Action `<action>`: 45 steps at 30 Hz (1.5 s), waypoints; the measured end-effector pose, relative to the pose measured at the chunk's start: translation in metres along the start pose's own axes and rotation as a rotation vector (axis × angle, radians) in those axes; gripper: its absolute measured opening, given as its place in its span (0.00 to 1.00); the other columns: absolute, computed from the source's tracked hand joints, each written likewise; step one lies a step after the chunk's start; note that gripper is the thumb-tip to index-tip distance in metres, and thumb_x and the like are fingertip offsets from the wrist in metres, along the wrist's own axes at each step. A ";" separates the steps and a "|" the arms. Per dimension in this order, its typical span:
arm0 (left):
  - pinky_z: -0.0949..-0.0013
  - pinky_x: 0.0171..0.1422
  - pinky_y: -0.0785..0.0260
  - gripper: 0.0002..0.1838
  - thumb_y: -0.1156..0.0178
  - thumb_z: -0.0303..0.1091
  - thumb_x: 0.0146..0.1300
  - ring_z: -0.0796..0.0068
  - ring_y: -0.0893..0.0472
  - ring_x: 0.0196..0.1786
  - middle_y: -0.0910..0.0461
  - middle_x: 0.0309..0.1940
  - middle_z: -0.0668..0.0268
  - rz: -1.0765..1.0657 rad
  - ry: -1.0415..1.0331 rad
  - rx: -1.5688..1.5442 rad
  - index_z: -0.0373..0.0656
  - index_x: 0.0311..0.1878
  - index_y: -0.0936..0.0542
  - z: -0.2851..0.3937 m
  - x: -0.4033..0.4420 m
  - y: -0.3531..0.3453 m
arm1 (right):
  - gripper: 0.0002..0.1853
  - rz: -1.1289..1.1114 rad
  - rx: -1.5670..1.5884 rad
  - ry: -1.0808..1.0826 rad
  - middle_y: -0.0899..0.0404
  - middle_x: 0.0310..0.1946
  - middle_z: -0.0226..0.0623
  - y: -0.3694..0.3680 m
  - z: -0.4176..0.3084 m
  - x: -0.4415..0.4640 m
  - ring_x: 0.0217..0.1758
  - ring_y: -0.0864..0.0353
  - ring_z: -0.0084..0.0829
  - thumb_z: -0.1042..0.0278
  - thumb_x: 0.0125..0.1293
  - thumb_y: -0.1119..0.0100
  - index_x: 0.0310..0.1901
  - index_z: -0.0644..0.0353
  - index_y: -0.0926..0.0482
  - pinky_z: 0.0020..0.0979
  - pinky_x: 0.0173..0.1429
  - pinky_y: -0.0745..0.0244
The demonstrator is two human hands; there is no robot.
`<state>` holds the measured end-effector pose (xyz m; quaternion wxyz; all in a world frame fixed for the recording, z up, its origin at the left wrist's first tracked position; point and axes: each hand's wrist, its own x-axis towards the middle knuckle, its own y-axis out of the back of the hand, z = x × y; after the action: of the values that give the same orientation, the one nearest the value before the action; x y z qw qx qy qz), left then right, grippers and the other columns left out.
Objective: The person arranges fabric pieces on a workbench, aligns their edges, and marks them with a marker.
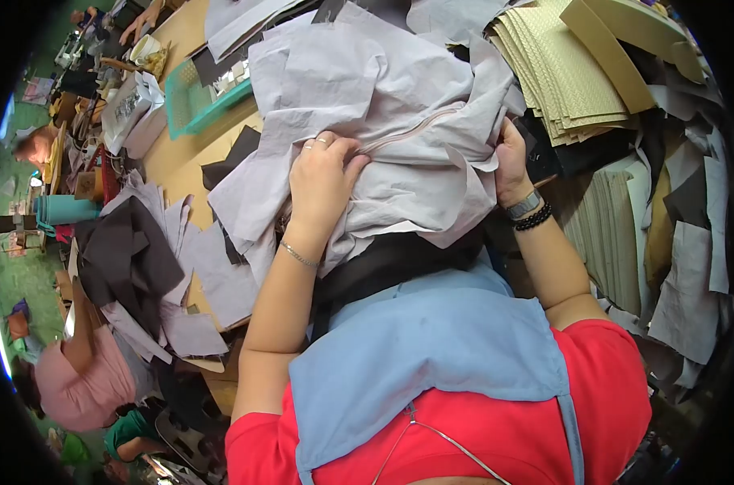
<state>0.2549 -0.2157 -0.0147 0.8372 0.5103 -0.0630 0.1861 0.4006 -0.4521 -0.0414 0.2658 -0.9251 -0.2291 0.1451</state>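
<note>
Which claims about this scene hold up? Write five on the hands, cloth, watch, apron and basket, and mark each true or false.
1. The left hand touches the pale cloth. True.
2. The watch is worn on the left. False: the watch is worn on the right.
3. The right hand touches the same cloth. True.
4. The apron is blue. True.
5. The basket is red. False: the basket is teal.

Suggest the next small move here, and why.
I'd probably ease the right hand slightly outward while the left hand anchors the cloth. The left hand is at the near end of the thin pinkish strip, the right is at the cloth's right side, and loose folds lie between them, so light tension might flatten that stretch.
</note>
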 end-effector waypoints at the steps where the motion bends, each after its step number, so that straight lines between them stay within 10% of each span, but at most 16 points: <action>1: 0.59 0.47 0.28 0.10 0.33 0.35 0.59 0.59 0.21 0.44 0.20 0.38 0.62 0.003 0.021 -0.024 0.43 0.42 0.19 0.002 0.001 0.002 | 0.23 -0.081 0.073 -0.004 0.20 0.57 0.41 0.002 -0.001 0.001 0.59 0.21 0.33 0.58 0.77 0.64 0.60 0.64 0.26 0.36 0.67 0.28; 4: 0.59 0.45 0.29 0.07 0.34 0.30 0.60 0.58 0.21 0.40 0.21 0.35 0.60 0.108 0.035 -0.140 0.41 0.38 0.22 0.006 0.002 0.015 | 0.33 -0.022 0.044 -0.030 0.21 0.58 0.44 -0.034 -0.022 -0.015 0.60 0.21 0.35 0.40 0.76 0.61 0.65 0.62 0.31 0.37 0.66 0.27; 9: 0.64 0.40 0.28 0.07 0.36 0.24 0.61 0.62 0.20 0.34 0.20 0.34 0.60 0.323 0.050 -0.226 0.40 0.41 0.21 0.025 -0.001 0.067 | 0.49 -0.167 -0.205 0.189 0.32 0.62 0.37 -0.037 -0.014 -0.035 0.63 0.31 0.27 0.54 0.61 0.26 0.74 0.64 0.49 0.33 0.65 0.31; 14: 0.68 0.38 0.31 0.06 0.34 0.26 0.62 0.70 0.23 0.31 0.20 0.31 0.62 0.521 0.291 -0.095 0.37 0.41 0.18 0.053 0.002 0.132 | 0.62 -0.266 -0.270 0.462 0.36 0.65 0.39 -0.076 0.005 -0.055 0.68 0.35 0.30 0.51 0.48 0.17 0.74 0.64 0.54 0.35 0.73 0.43; 18: 0.71 0.39 0.32 0.07 0.33 0.29 0.62 0.73 0.22 0.33 0.19 0.30 0.61 0.510 0.208 -0.048 0.35 0.39 0.16 0.046 0.002 0.151 | 0.51 -0.239 -0.463 0.407 0.33 0.64 0.39 -0.084 0.004 -0.043 0.68 0.34 0.31 0.65 0.57 0.24 0.74 0.62 0.51 0.35 0.73 0.40; 23: 0.63 0.47 0.27 0.18 0.34 0.45 0.62 0.58 0.16 0.40 0.15 0.37 0.52 -0.034 0.360 -0.130 0.39 0.44 0.14 -0.016 -0.003 0.096 | 0.36 -0.186 -0.310 0.227 0.30 0.61 0.40 -0.053 0.023 0.000 0.64 0.29 0.31 0.76 0.65 0.35 0.70 0.59 0.44 0.34 0.70 0.33; 26: 0.76 0.33 0.37 0.14 0.34 0.39 0.66 0.86 0.31 0.28 0.23 0.25 0.74 0.029 0.431 -0.534 0.36 0.43 0.16 -0.035 -0.013 0.063 | 0.28 -0.135 -0.256 0.181 0.27 0.59 0.38 -0.038 0.025 -0.002 0.61 0.26 0.29 0.76 0.67 0.39 0.66 0.61 0.38 0.31 0.69 0.33; 28: 0.77 0.33 0.38 0.14 0.35 0.39 0.67 0.86 0.31 0.28 0.24 0.25 0.76 0.079 0.433 -0.555 0.35 0.43 0.17 -0.041 -0.019 0.054 | 0.27 -0.116 -0.281 0.154 0.27 0.60 0.36 -0.035 0.013 -0.008 0.61 0.26 0.26 0.77 0.67 0.40 0.66 0.62 0.37 0.30 0.68 0.33; 37: 0.71 0.36 0.32 0.12 0.34 0.39 0.64 0.78 0.25 0.28 0.20 0.25 0.66 0.136 0.350 -0.388 0.38 0.39 0.17 -0.074 -0.025 0.011 | 0.38 0.420 -0.097 0.578 0.32 0.62 0.39 0.031 -0.106 0.040 0.59 0.27 0.30 0.68 0.67 0.37 0.73 0.52 0.49 0.37 0.53 0.24; 45: 0.75 0.35 0.34 0.10 0.34 0.36 0.65 0.83 0.27 0.28 0.22 0.24 0.71 0.163 0.322 -0.501 0.38 0.37 0.18 -0.078 -0.027 0.006 | 0.62 0.556 0.429 0.361 0.53 0.74 0.48 0.073 -0.190 0.067 0.78 0.49 0.44 0.34 0.50 0.26 0.76 0.57 0.54 0.58 0.75 0.42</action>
<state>0.2209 -0.1513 -0.0544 0.9185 0.2454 -0.0142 0.3099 0.5572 -0.5541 0.0635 0.4397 -0.8859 0.1161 0.0910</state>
